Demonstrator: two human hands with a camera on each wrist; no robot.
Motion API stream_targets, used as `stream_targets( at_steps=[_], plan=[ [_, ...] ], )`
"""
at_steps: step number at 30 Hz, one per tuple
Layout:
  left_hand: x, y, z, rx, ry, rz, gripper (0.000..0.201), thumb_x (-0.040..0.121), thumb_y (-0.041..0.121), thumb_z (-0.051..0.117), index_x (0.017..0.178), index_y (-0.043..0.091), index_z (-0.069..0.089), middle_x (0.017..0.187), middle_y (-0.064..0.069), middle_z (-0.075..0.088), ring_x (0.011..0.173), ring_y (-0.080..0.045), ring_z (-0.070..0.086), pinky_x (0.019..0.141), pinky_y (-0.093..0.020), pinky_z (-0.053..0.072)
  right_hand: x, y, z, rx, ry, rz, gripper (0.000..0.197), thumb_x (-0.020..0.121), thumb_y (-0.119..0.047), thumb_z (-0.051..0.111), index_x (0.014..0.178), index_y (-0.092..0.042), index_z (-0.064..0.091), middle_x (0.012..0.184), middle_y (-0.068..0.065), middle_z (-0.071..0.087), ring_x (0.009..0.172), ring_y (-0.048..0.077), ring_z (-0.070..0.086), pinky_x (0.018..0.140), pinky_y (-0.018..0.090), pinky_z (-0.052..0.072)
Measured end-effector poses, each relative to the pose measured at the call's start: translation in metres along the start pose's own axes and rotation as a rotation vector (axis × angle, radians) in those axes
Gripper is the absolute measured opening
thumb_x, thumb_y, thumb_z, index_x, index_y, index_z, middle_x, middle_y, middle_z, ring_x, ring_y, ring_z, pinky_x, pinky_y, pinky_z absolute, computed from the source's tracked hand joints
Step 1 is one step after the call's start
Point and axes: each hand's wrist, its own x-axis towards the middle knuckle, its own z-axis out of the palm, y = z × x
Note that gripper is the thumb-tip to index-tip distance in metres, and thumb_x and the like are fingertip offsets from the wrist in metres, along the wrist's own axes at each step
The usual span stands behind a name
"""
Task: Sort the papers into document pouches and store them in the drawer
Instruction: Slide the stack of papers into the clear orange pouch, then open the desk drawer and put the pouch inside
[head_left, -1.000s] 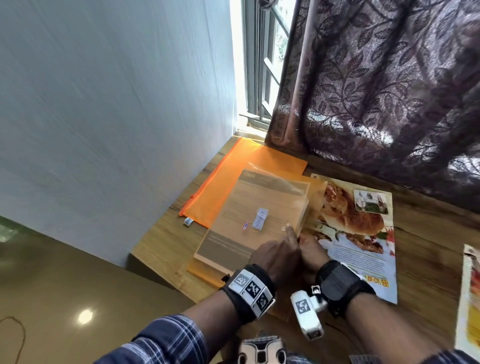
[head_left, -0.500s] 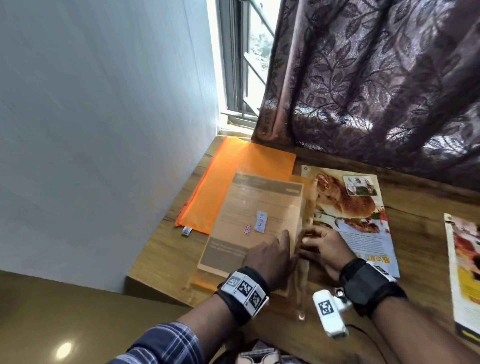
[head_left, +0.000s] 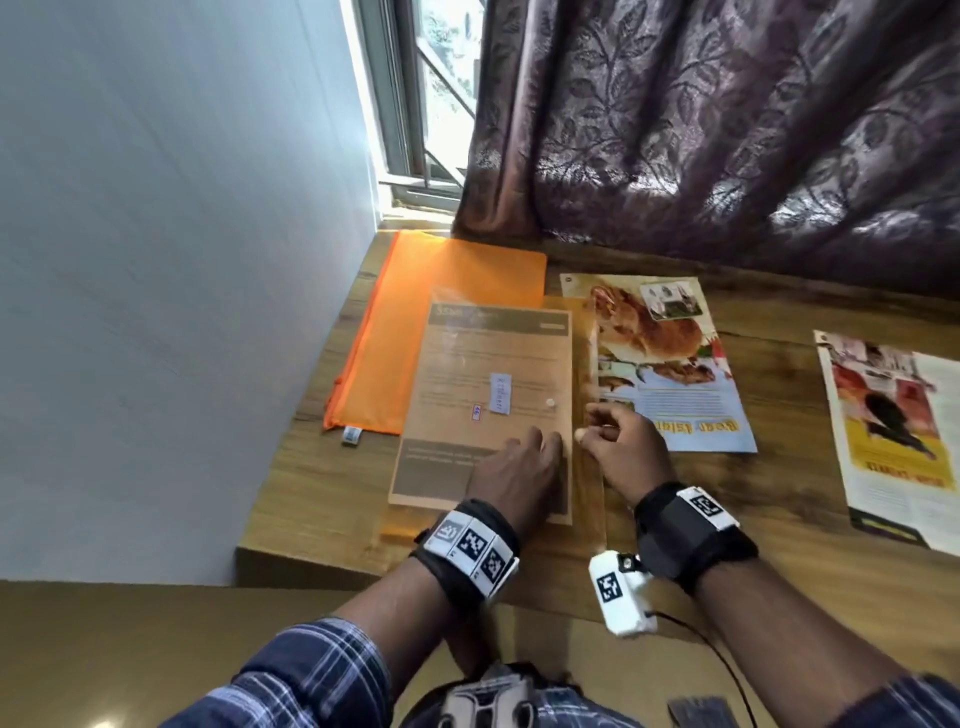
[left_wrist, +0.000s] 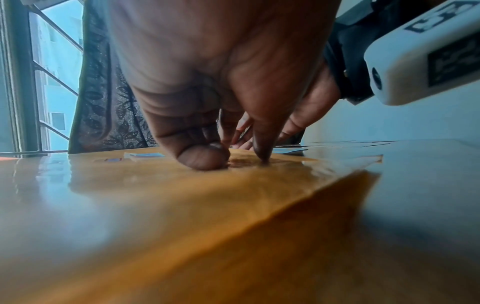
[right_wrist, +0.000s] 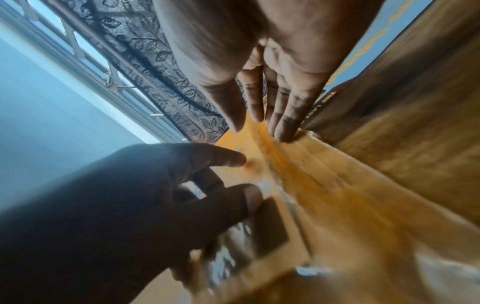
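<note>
Our left hand (head_left: 519, 470) is lying flat with fingers straight, pinning down the near end of the clear amber pouch (head_left: 493, 395), which has a sheet already inside it. Our right hand (head_left: 621, 449) sits just beside it on the pouch's flap (head_left: 586, 467); in the head view the fingers look curled over the flap's snap, but the wrist view shows them fairly straight with only the tips touching, so honestly we can't tell if it's a real pinch or just pressing. Just ahead of the left fingertips there's the other half of the snap (head_left: 549, 402). So we reckon we're at the closing step for this pouch: next move is probably folding the flap over and lining up the two snap halves before pushing down, keeping the left hand planted so the slippery plastic doesn't slide. Beyond the left hand, an orange zip pouch (head_left: 441, 332) lies partly under the amber one. Beyond the right hand is a food flyer (head_left: 670, 364), and further right another flyer (head_left: 893, 441), both on the worktop (head_left: 322, 499) and not pouched yet. No drawer in sight.
</note>
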Motion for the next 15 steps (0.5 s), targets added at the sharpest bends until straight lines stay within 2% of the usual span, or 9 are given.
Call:
stream_targets(
  at_steps=[2,4,7,10,13,15],
  plan=[
    [-0.006,0.000,0.002,0.015,0.017,-0.004,0.035,0.096,0.015,0.053,0.130,0.012,0.044,0.116,-0.012,0.052,0.096,-0.034,0.061,0.071,-0.045,0.056,-0.012,0.003,-0.001,-0.058,0.011,-0.051,0.035,0.083,-0.020,0.075,0.118,-0.018,0.067,0.103,-0.001,0.070,0.094,0.012,0.064,0.082,0.025,0.047],
    [-0.014,0.000,0.004,0.022,0.035,-0.016,0.033,0.099,0.019,0.051,0.131,0.012,0.045,0.115,-0.011,0.052,0.095,-0.033,0.062,0.070,-0.042,0.053,-0.024,0.007,-0.001,-0.088,0.017,-0.106,0.036,0.083,-0.018,0.075,0.118,-0.017,0.067,0.105,0.002,0.069,0.094,0.013,0.063,0.082,0.026,0.049],
    [-0.034,0.003,0.011,0.022,0.084,-0.047,0.034,0.099,0.026,0.052,0.130,0.015,0.045,0.115,-0.008,0.052,0.093,-0.031,0.064,0.068,-0.039,0.050,-0.051,0.014,0.000,-0.131,0.031,-0.193,0.041,0.084,-0.017,0.074,0.123,-0.019,0.063,0.115,0.006,0.064,0.103,0.022,0.064,0.092,0.033,0.053],
    [-0.060,0.010,0.016,0.014,0.120,-0.093,0.037,0.097,0.031,0.054,0.131,0.017,0.044,0.118,-0.008,0.051,0.096,-0.031,0.064,0.068,-0.040,0.050,-0.082,0.021,0.003,-0.179,0.032,-0.267,0.045,0.085,-0.020,0.072,0.128,-0.020,0.059,0.130,0.004,0.059,0.112,0.023,0.060,0.096,0.027,0.046],
    [-0.091,0.021,0.023,0.007,0.160,-0.132,0.044,0.096,0.033,0.056,0.135,0.020,0.041,0.123,-0.006,0.051,0.098,-0.029,0.063,0.068,-0.038,0.052,-0.114,0.030,0.006,-0.185,0.048,-0.307,0.049,0.084,-0.022,0.072,0.130,-0.018,0.057,0.133,0.005,0.056,0.114,0.026,0.059,0.098,0.035,0.049],
    [-0.115,0.028,0.029,-0.003,0.184,-0.154,0.043,0.094,0.035,0.057,0.132,0.021,0.043,0.124,-0.005,0.050,0.100,-0.027,0.061,0.067,-0.035,0.050,-0.137,0.039,0.008,-0.171,0.047,-0.319,0.050,0.083,-0.022,0.072,0.131,-0.017,0.057,0.133,0.006,0.054,0.115,0.027,0.057,0.099,0.037,0.048]
  ],
)
